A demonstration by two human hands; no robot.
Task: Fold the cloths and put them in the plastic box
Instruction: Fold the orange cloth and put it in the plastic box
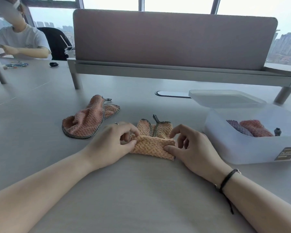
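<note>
A small orange cloth (154, 140) with checked trim lies partly folded on the table in front of me. My left hand (114, 142) pinches its left end and my right hand (190, 145) pinches its right end, thumb on the near fold. A second pink-orange cloth (89, 119) lies crumpled to the left, apart from both hands. The white plastic box (238, 147) stands at the right, open, with a purple cloth (238, 128) and a pink cloth (255, 128) folded inside.
The box's lid (225, 98) leans on the box's far rim. A desk divider on legs (175, 41) spans the back. Another person (20, 41) sits at the far left with small items on the table.
</note>
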